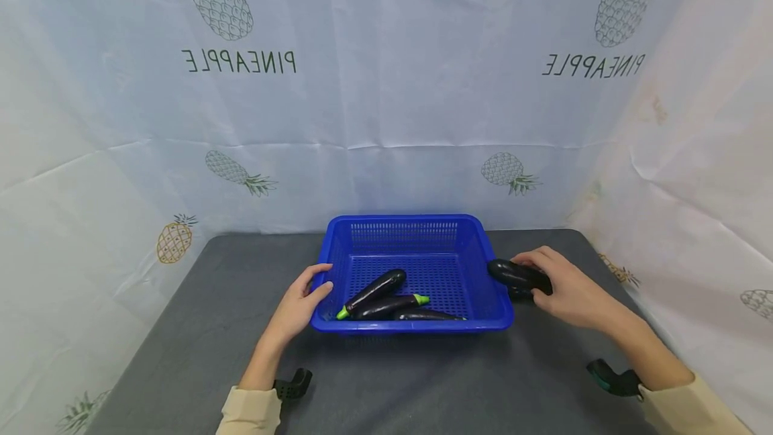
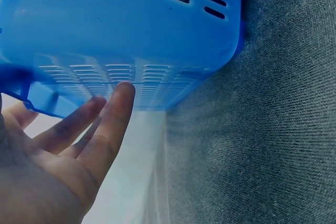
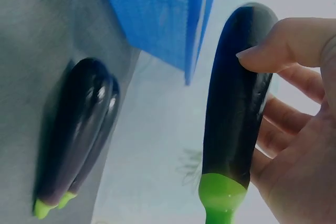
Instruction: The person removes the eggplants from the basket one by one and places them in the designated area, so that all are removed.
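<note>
A blue plastic basket (image 1: 413, 326) with slotted walls stands on the table; three dark eggplants with green caps lie at its front, one being this tilted eggplant (image 1: 376, 291). At the basket's left rim my left hand (image 1: 296, 307) holds on, thumb and forefinger over the edge; other fingers extend along the outer wall in the left wrist view. My right hand (image 1: 564, 287) grips an eggplant (image 3: 233, 98) beside the basket's right rim, its green cap pointing down in the right wrist view. Below it, two more eggplants (image 3: 73, 135) lie side by side on the table.
The dark grey table (image 1: 241, 294) extends on both sides of the basket. Behind it and along the sides hangs a white cloth (image 1: 417, 99) printed with pineapples. A black wrist strap mount (image 1: 612, 378) sits at my right wrist.
</note>
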Tool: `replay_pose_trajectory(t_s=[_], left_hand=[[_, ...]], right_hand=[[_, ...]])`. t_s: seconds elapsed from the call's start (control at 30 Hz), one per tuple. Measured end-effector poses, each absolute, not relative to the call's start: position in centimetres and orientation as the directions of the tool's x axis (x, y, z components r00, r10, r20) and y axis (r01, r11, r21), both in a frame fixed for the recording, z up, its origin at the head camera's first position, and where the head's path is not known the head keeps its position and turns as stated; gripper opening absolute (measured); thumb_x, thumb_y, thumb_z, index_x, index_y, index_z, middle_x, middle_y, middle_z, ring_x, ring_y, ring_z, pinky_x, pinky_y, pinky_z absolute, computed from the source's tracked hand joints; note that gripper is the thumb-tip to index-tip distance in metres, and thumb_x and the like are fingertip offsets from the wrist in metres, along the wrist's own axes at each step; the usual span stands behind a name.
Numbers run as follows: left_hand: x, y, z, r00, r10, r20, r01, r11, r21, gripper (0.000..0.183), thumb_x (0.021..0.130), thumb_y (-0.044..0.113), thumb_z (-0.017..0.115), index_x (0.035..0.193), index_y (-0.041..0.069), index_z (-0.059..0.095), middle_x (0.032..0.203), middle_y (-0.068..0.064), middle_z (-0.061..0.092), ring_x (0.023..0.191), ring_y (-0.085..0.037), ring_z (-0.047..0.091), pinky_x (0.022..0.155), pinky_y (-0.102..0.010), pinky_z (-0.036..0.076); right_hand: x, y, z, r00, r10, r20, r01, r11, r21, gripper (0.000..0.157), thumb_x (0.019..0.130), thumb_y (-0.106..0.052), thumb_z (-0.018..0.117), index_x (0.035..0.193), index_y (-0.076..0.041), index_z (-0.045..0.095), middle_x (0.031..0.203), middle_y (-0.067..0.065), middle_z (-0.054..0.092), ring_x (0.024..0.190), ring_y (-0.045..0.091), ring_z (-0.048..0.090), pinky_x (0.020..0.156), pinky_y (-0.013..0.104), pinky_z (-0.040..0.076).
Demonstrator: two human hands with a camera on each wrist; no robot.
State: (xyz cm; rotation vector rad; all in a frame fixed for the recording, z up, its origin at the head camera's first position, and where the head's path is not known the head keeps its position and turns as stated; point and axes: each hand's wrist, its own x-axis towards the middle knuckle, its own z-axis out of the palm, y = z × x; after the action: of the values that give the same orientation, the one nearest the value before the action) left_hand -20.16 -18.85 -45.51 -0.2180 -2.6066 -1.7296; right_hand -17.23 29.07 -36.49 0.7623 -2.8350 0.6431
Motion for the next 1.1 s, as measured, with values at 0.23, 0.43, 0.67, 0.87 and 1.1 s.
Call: replay_pose_trajectory(t_s=[0.23, 0.43, 0.67, 0.87, 1.1], left_hand=[[-20.1, -18.9, -45.5, -0.991, 0.114, 0.074, 0.113, 0.389, 0.914, 0.044, 0.106, 0.026, 0.057, 0.147, 0.012, 0.048, 0.159, -0.022, 0.036, 0.145, -0.044, 0.035, 0.112, -0.063, 0.034], [-20.1, -18.9, -45.3, -0.991, 0.11, 0.07, 0.108, 0.387, 0.916, 0.044, 0.106, 0.026, 0.056, 0.147, 0.012, 0.048, 0.159, -0.022, 0.036, 0.145, -0.045, 0.035, 0.111, -0.063, 0.035], [-20.0, -18.9, -45.3, -0.991, 0.107, 0.077, 0.114, 0.398, 0.91, 0.044, 0.106, 0.026, 0.057, 0.146, 0.011, 0.049, 0.157, -0.023, 0.038, 0.144, -0.045, 0.037, 0.11, -0.063, 0.036], [-19.9, -19.0, -45.3, -0.992, 0.102, 0.08, 0.114, 0.399, 0.91, 0.044, 0.106, 0.028, 0.057, 0.146, 0.012, 0.05, 0.156, -0.022, 0.04, 0.142, -0.044, 0.04, 0.11, -0.062, 0.037], [-20.1, -19.0, -45.5, -0.989, 0.114, 0.091, 0.129, 0.395, 0.91, 0.045, 0.105, 0.029, 0.058, 0.146, 0.012, 0.05, 0.156, -0.021, 0.04, 0.143, -0.043, 0.04, 0.111, -0.061, 0.037]], right_hand=[[-16.9, 30.8, -37.4, -0.892, -0.405, 0.203, -0.453, 0.808, -0.377, 0.053, 0.084, 0.006, 0.071, 0.135, -0.005, 0.058, 0.126, 0.012, 0.057, 0.117, 0.037, 0.057, 0.09, 0.057, 0.049], [-16.9, 31.7, -38.5, -0.908, -0.382, 0.17, -0.418, 0.82, -0.391, 0.053, 0.084, 0.007, 0.071, 0.135, -0.004, 0.058, 0.129, 0.017, 0.056, 0.12, 0.042, 0.054, 0.091, 0.061, 0.048], [-16.9, 32.7, -40.6, -0.911, -0.377, 0.171, -0.413, 0.82, -0.396, 0.052, 0.082, 0.009, 0.071, 0.132, -0.003, 0.059, 0.127, 0.017, 0.056, 0.116, 0.041, 0.056, 0.089, 0.059, 0.049], [-16.9, 33.0, -42.3, -0.903, -0.398, 0.159, -0.428, 0.815, -0.391, 0.051, 0.081, 0.01, 0.071, 0.13, -0.003, 0.061, 0.127, 0.017, 0.057, 0.12, 0.045, 0.054, 0.09, 0.06, 0.048], [-17.2, 33.4, -43.7, -0.908, -0.397, 0.136, -0.419, 0.843, -0.337, 0.052, 0.078, 0.011, 0.07, 0.127, -0.005, 0.063, 0.124, 0.015, 0.059, 0.118, 0.046, 0.055, 0.088, 0.06, 0.049]])
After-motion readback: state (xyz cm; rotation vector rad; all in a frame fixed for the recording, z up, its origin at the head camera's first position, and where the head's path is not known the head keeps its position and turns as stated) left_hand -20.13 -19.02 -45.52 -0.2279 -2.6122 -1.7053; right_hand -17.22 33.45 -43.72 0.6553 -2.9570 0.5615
